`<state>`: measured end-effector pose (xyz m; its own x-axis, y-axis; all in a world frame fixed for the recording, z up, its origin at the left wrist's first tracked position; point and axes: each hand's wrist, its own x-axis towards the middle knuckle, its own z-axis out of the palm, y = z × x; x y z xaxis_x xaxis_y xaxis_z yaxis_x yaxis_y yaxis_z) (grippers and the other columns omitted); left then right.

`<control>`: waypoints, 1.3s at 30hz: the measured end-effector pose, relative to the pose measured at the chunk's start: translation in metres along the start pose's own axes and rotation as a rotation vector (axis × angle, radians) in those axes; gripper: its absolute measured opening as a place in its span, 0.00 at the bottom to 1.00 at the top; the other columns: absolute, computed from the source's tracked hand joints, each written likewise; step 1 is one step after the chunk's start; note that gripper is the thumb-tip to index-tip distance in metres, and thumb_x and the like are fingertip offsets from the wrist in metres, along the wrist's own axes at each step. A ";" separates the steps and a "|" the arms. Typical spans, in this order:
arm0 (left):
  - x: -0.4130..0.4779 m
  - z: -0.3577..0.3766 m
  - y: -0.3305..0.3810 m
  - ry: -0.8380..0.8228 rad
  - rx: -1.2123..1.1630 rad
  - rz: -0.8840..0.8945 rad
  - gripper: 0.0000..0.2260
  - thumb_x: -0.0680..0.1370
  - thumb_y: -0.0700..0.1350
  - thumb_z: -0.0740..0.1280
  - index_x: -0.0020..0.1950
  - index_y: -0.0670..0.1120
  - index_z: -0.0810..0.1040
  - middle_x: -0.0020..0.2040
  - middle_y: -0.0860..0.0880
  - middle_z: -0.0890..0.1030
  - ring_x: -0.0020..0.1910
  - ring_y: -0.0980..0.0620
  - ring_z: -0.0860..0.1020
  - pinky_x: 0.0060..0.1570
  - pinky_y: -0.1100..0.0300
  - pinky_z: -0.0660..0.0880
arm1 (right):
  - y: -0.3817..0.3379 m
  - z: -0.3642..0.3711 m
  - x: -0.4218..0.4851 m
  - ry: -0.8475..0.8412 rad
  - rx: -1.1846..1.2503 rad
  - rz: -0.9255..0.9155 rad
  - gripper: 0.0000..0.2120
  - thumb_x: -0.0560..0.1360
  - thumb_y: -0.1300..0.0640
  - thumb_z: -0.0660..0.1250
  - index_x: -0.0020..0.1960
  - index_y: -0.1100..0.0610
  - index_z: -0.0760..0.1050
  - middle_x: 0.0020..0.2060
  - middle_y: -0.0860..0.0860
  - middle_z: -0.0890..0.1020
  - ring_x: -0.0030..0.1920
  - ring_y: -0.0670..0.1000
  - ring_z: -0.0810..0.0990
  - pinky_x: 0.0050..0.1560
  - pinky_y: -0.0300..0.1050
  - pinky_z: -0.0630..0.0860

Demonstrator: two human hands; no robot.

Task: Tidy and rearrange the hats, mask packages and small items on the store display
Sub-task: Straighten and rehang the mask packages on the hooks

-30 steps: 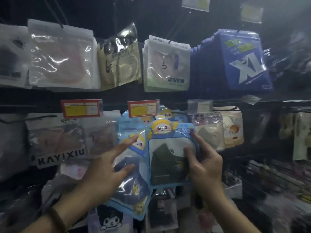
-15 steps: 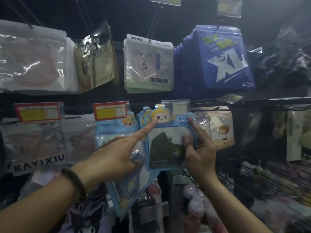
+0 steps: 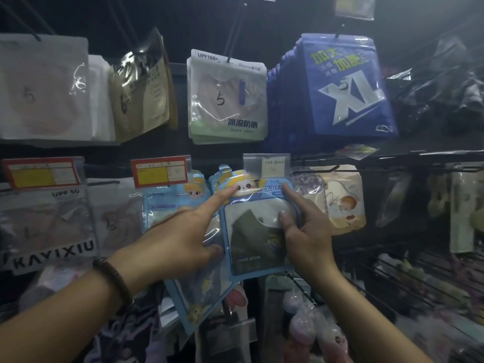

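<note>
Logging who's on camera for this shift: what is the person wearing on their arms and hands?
No sleeves or gloves show anywhere in view. The left hand has a dark beaded bracelet round its wrist. The right hand has nothing at the wrist, and no rings are visible on either.

Colour findings for your record. The front packet (image 3: 258, 231) has a light blue border, a white cartoon face with yellow trim at the top, and a dark olive mask inside. The tilted packet (image 3: 199, 297) below it is pale blue with small yellow figures. The big pack (image 3: 345, 87) at upper right is deep blue, with a silver-white "XL" and yellow-green characters above it. The middle pack (image 3: 227, 100) is white with a pale green base and a black "5". The price tag (image 3: 159, 170) is red with a yellow panel. The cream pack (image 3: 343, 203) shows an orange-haired cartoon. Your bracelet (image 3: 112, 279) is dark brown.
</note>
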<state>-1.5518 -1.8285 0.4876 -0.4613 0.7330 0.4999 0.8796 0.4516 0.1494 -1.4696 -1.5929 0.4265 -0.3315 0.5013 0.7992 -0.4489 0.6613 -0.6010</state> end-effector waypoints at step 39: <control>-0.001 0.065 0.006 0.485 -0.870 0.085 0.22 0.82 0.41 0.74 0.70 0.64 0.78 0.69 0.68 0.78 0.66 0.57 0.82 0.55 0.53 0.86 | -0.017 0.008 -0.050 0.060 0.182 0.055 0.28 0.81 0.67 0.71 0.74 0.41 0.78 0.59 0.48 0.87 0.50 0.53 0.90 0.48 0.58 0.88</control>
<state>-1.5539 -1.7937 0.4327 -0.4661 0.3714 0.8030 0.7760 -0.2642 0.5727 -1.4518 -1.6336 0.3964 -0.3123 0.5697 0.7602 -0.5760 0.5228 -0.6284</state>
